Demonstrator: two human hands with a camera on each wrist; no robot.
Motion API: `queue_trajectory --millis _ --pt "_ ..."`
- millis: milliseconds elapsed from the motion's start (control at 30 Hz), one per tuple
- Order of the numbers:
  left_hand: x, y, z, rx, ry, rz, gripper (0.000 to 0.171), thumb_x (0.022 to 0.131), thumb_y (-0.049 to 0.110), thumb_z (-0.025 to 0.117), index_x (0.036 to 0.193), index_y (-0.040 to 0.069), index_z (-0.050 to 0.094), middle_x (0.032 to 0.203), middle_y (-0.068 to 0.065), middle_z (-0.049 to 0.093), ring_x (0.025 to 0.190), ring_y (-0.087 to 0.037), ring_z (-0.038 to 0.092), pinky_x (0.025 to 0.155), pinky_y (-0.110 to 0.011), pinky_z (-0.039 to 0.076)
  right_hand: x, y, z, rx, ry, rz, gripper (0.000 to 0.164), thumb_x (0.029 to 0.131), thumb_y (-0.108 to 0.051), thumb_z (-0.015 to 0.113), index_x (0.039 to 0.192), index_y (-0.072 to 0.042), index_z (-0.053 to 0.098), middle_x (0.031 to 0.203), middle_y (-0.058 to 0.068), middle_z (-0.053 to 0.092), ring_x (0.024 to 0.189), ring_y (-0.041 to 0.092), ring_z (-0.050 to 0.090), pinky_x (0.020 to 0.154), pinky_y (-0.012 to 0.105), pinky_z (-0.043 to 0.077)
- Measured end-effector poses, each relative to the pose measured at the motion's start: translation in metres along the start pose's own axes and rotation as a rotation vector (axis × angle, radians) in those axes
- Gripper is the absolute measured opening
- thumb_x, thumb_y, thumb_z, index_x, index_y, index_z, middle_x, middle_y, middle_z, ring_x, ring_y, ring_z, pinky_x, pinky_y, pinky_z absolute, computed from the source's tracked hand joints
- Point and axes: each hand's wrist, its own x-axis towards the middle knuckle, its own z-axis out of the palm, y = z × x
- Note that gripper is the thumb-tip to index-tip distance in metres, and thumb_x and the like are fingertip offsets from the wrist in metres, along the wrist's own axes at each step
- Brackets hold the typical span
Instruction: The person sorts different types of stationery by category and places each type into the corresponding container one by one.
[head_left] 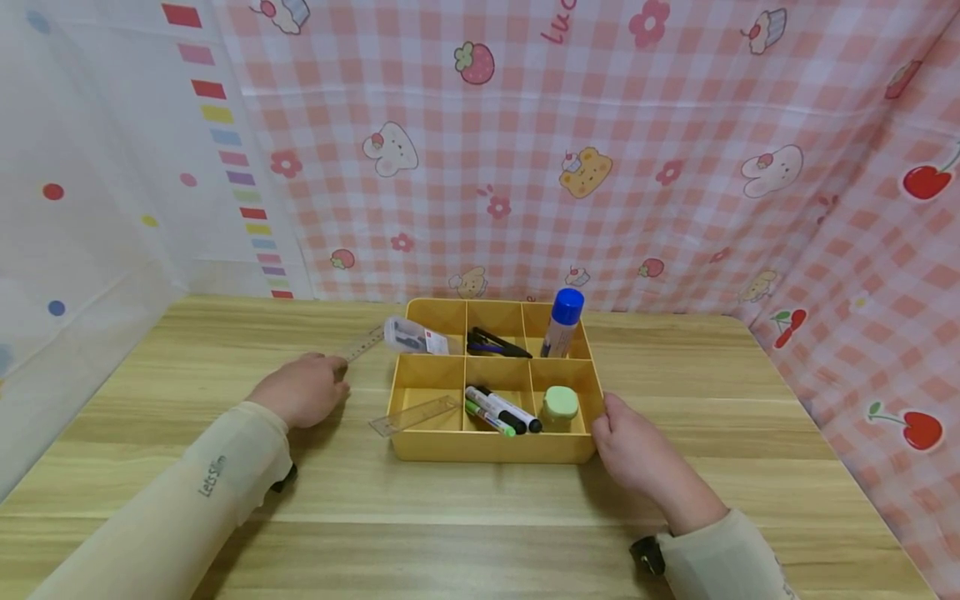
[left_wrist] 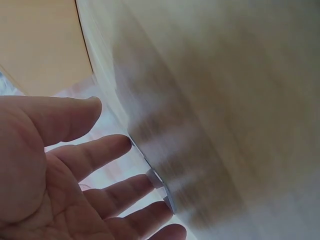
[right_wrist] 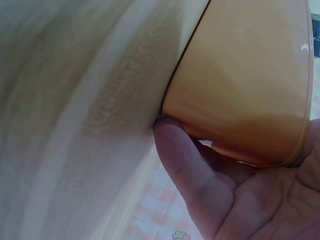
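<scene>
A yellow organizer tray [head_left: 495, 447] with several compartments sits on the table. My right hand [head_left: 637, 446] holds it by its right side near the front corner. The right wrist view shows the fingers [right_wrist: 182, 162] against the tray wall [right_wrist: 240, 70], with a fingertip down at its bottom edge. Left of the tray, my left hand [head_left: 303, 389] has its fingertips on a clear ruler [head_left: 365, 342] on the table; in the left wrist view the fingers [left_wrist: 92, 155] are extended and the thumb is apart from them. Another clear ruler [head_left: 416, 414] leans over the tray's front left rim.
The tray holds a clear plastic case [head_left: 415, 336], dark pens [head_left: 497, 342], a blue-capped glue stick [head_left: 562, 323], several markers [head_left: 501, 410] and a light green lidded container [head_left: 560, 403]. A pink checked cloth [head_left: 495, 167] hangs behind the wooden table [head_left: 480, 533].
</scene>
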Motion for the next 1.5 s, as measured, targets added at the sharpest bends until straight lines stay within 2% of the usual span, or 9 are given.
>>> queue_trajectory --millis 200,400,600,800,967,1167,1333,1500 --pt "-0.001 -0.002 0.000 0.014 0.021 0.014 0.051 0.106 0.026 0.057 0.148 -0.004 0.055 0.143 -0.033 0.058 0.135 -0.054 0.053 0.110 -0.068 0.046 0.000 0.000 0.000 -0.001 0.000 -0.006 0.055 0.109 -0.020 0.031 0.155 0.010 0.037 0.145 0.034 0.057 0.104 0.033 0.061 0.096 0.054 0.054" --pt "0.001 -0.004 -0.001 0.011 0.029 0.008 0.048 0.106 0.025 0.057 0.145 -0.003 0.059 0.141 -0.033 0.059 0.131 -0.054 0.055 0.108 -0.068 0.047 0.001 0.001 0.000 0.003 0.002 -0.009 0.054 0.110 -0.021 0.031 0.154 0.009 0.038 0.144 0.033 0.058 0.102 0.032 0.061 0.093 0.052 0.054" --pt "0.001 -0.006 -0.001 -0.003 0.033 0.000 0.045 0.105 0.026 0.060 0.140 -0.002 0.063 0.138 -0.032 0.061 0.129 -0.054 0.056 0.107 -0.068 0.048 0.001 0.001 0.000 -0.001 0.002 -0.008 0.054 0.110 -0.021 0.031 0.154 0.008 0.038 0.146 0.033 0.057 0.105 0.033 0.061 0.096 0.055 0.054" --pt "0.001 -0.006 -0.002 -0.027 0.038 -0.015 0.037 0.101 0.022 0.066 0.129 -0.002 0.069 0.130 -0.025 0.070 0.116 -0.044 0.067 0.100 -0.062 0.054 0.000 0.000 0.000 0.001 0.004 -0.007 0.054 0.109 -0.021 0.030 0.154 0.008 0.038 0.148 0.032 0.056 0.109 0.033 0.061 0.101 0.057 0.052" --pt "0.000 -0.006 -0.003 -0.010 0.053 -0.017 0.029 0.098 0.015 0.067 0.122 -0.001 0.071 0.123 -0.021 0.074 0.104 -0.034 0.070 0.094 -0.057 0.057 0.000 0.000 0.000 0.004 0.012 -0.015 0.053 0.109 -0.020 0.031 0.153 0.009 0.040 0.145 0.032 0.058 0.106 0.033 0.061 0.096 0.055 0.053" --pt "0.000 -0.007 -0.004 -0.039 0.063 -0.034 0.033 0.095 0.009 0.067 0.125 -0.005 0.066 0.119 -0.024 0.073 0.094 -0.031 0.068 0.090 -0.056 0.058 0.000 0.001 0.000 0.006 0.014 -0.017 0.051 0.109 -0.019 0.031 0.151 0.008 0.042 0.139 0.031 0.061 0.102 0.033 0.060 0.092 0.052 0.054" --pt "0.000 -0.010 -0.004 -0.093 0.060 -0.063 0.048 0.095 0.009 0.069 0.136 -0.011 0.054 0.123 -0.029 0.070 0.098 -0.035 0.067 0.094 -0.060 0.056 0.000 0.001 0.000 0.010 0.017 -0.023 0.050 0.109 -0.018 0.031 0.150 0.009 0.043 0.138 0.031 0.062 0.102 0.033 0.060 0.093 0.053 0.054" --pt "0.001 -0.012 -0.004 -0.104 0.048 -0.080 0.055 0.096 0.012 0.070 0.142 -0.012 0.048 0.127 -0.032 0.067 0.096 -0.034 0.064 0.092 -0.058 0.056 0.000 0.001 0.000 0.013 0.017 -0.026 0.050 0.109 -0.018 0.032 0.149 0.008 0.043 0.136 0.030 0.063 0.101 0.032 0.060 0.092 0.052 0.054"
